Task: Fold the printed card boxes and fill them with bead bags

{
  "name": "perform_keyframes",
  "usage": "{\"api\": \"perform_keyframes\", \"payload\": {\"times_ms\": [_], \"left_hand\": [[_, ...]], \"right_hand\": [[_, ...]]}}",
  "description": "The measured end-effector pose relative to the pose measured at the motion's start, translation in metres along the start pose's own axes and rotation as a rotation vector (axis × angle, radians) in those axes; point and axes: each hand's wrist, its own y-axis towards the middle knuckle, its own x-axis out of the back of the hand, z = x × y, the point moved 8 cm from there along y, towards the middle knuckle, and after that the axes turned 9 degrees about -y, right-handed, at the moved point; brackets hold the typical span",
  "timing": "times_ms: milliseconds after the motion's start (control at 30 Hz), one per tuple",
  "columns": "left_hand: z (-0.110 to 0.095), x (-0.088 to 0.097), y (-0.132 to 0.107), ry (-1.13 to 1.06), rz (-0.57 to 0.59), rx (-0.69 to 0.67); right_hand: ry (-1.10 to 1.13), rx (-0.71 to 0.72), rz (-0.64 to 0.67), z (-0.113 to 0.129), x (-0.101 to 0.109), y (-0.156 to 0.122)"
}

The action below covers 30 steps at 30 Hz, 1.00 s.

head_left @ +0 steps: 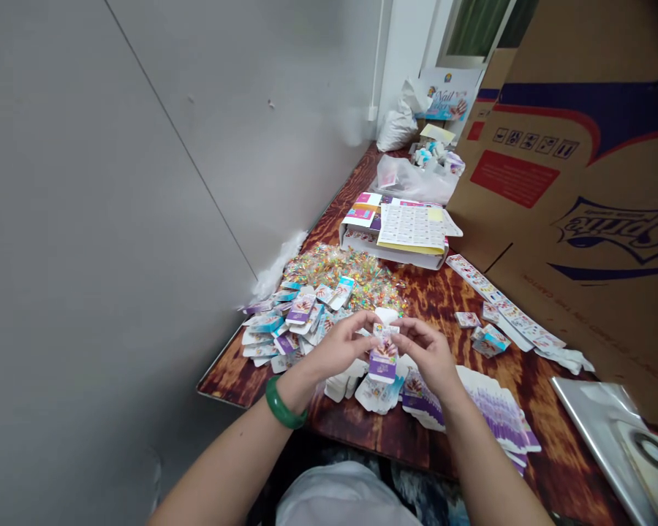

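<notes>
Between my two hands is a small purple-and-white cardboard box (384,354) with its white top flap raised. My left hand (348,342), below a green bangle (283,404), pinches its left edge near the top. On the opposite edge, my right hand (428,352) grips it with thumb and fingers. Small boxes (301,307) lie in a loose pile to the left. Behind the hands spreads a heap of tiny colourful clear-wrapped pieces (351,267). Flattened purple-and-white boxes (496,413) lie fanned beneath and beyond my right forearm. Whether the held box contains anything is hidden.
A tray with printed sheets (414,228) stands farther back, before a translucent plastic bin (417,179). A large brown carton (581,183) borders the right side. A grey wall (142,183) runs along the left. A silver plastic package (597,420) lies front right.
</notes>
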Motion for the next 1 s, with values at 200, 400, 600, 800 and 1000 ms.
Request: {"api": "perform_keyframes", "payload": {"times_ms": [200, 400, 600, 800, 1000], "left_hand": [[-0.003, -0.005, -0.007, 0.444, -0.161, -0.118], [0.004, -0.012, -0.006, 0.715, -0.256, -0.179], [0.004, -0.015, -0.008, 0.808, -0.217, -0.266], [0.000, -0.019, -0.012, 0.852, -0.229, -0.343], [-0.003, -0.016, -0.012, 0.853, -0.234, -0.297]], "right_hand": [[-0.015, 0.045, -0.038, 0.003, -0.001, 0.002], [-0.161, 0.177, -0.099, 0.007, -0.003, -0.003], [-0.068, 0.080, -0.111, 0.008, 0.000, -0.005], [0.045, -0.007, -0.161, 0.014, 0.001, -0.001], [-0.092, 0.136, -0.186, 0.021, -0.002, -0.003]]}}
